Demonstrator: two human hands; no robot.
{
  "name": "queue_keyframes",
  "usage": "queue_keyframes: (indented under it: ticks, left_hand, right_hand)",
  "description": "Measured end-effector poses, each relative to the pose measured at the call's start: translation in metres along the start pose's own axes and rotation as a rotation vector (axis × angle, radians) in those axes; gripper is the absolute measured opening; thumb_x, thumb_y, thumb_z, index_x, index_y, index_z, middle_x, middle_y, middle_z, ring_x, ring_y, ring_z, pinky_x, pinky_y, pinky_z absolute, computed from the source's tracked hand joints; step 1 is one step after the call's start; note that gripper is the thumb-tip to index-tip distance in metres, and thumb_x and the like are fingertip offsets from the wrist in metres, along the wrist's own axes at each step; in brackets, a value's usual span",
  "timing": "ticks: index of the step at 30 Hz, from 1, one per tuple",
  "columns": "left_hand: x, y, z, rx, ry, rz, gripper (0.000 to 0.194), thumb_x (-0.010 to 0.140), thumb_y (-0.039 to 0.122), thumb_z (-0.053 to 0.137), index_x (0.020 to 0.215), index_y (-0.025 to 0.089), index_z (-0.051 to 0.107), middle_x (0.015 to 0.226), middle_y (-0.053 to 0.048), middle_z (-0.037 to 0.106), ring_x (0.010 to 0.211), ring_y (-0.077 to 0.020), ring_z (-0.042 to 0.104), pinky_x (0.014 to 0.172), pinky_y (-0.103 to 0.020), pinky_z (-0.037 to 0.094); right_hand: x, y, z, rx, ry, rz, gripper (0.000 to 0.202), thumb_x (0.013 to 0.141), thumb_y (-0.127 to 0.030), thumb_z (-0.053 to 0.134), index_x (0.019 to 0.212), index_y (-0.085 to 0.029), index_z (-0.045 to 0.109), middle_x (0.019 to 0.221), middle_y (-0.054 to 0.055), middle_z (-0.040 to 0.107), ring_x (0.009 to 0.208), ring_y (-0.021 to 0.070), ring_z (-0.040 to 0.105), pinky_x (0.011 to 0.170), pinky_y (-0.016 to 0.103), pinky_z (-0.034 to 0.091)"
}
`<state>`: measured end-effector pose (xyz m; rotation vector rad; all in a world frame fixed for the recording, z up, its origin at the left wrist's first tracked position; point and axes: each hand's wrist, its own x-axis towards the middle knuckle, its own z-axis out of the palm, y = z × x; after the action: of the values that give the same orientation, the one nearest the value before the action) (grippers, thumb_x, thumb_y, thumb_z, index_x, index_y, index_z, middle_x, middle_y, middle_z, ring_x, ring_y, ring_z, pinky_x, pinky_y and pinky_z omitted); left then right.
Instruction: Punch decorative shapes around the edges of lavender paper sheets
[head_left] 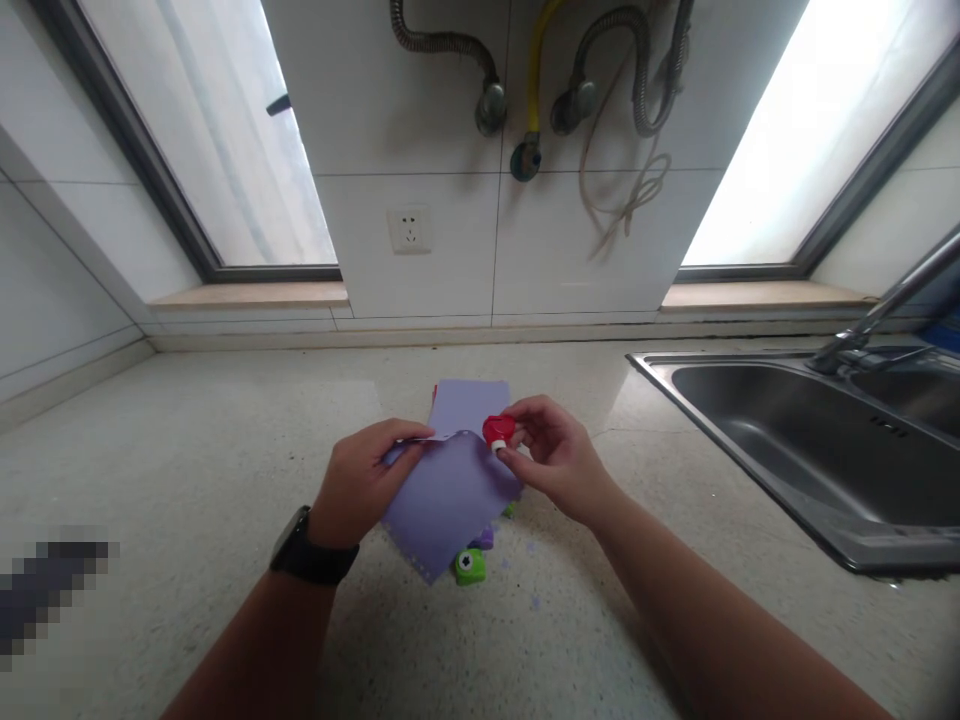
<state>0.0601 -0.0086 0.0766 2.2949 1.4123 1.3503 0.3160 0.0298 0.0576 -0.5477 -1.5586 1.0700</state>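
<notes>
Bare forearms (pixel 675 590), left grip (pixel 360 480) pinching curved paper (pixel 454 490), right grip (pixel 561 458) holding rounded red punch (pixel 497 429), speckled counter (pixel 187 460)

Purple sheet (pixel 450 495), red punch (pixel 498 430) in fingers (pixel 531 406)

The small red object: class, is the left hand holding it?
No, the right hand holds the small red object, while the left hand grips the purple sheet.

Kitchen. Double-basin steel sink (pixel 780 440) with chrome faucet (pixel 907 283) set into a speckled stone-look surface (pixel 225 430). White tiled wall (pixel 442 290) behind carries a power socket (pixel 409 230), yellow hose (pixel 535 60) and braided metal hoses (pixel 450 42) on valves (pixel 491 108). Can't tell whether home or commercial.
</notes>
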Motion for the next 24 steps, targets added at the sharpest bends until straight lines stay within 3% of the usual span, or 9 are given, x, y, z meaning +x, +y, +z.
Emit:
queue_keyframes:
  ticks: [5, 24]
  left_hand:
    - [0.001, -0.003, -0.002, 0.044, 0.086, 0.102, 0.016, 0.094, 0.018, 0.065, 0.097, 0.023, 0.08, 0.092, -0.001, 0.083, 0.082, -0.0169, 0.077, 0.08, -0.026, 0.061]
    - [-0.002, 0.005, -0.007, 0.094, 0.128, 0.186, 0.017, 0.09, 0.012, 0.067, 0.094, 0.023, 0.079, 0.089, 0.001, 0.082, 0.077, -0.0137, 0.077, 0.075, -0.021, 0.06]
  right_hand:
    - [-0.001, -0.003, -0.001, -0.022, -0.017, -0.009, 0.035, 0.082, -0.027, 0.086, 0.109, -0.024, 0.063, 0.092, 0.003, 0.07, 0.072, 0.0124, 0.061, 0.07, 0.029, 0.057]
    - [-0.005, -0.011, 0.003, -0.127, -0.062, -0.037, 0.037, 0.084, -0.028, 0.083, 0.116, -0.023, 0.065, 0.097, 0.005, 0.071, 0.076, 0.0153, 0.063, 0.073, 0.034, 0.058]
